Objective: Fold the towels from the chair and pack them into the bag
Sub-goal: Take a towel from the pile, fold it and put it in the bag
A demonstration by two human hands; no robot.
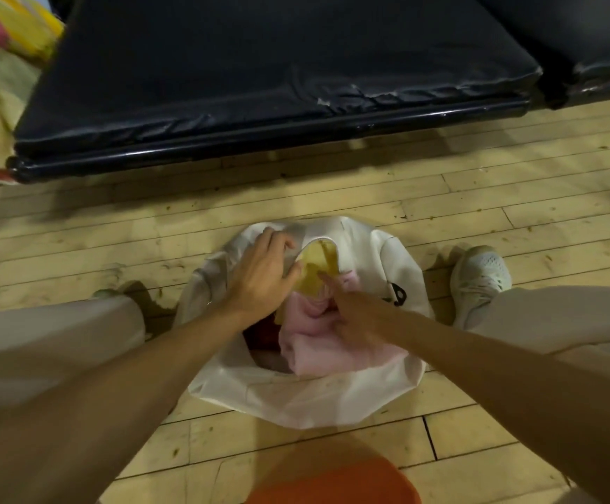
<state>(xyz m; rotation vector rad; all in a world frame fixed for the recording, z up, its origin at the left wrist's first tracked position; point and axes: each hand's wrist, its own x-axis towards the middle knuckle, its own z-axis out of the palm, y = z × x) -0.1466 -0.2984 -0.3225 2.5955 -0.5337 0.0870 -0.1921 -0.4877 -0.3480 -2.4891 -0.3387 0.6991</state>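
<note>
Cut-off orange blur (332, 483); pink towel (314, 352) partly under right hand (354, 314).

wooden plank floor (332, 198): pale, scuffed, beneath the left hand (260, 274) | black padded seat (260, 67): beyond that hand, front edge creased | white mesh sneaker (479, 278): right of the right hand (354, 318), on the floor | orange cloth (332, 485): nearer than both, blurred
</note>
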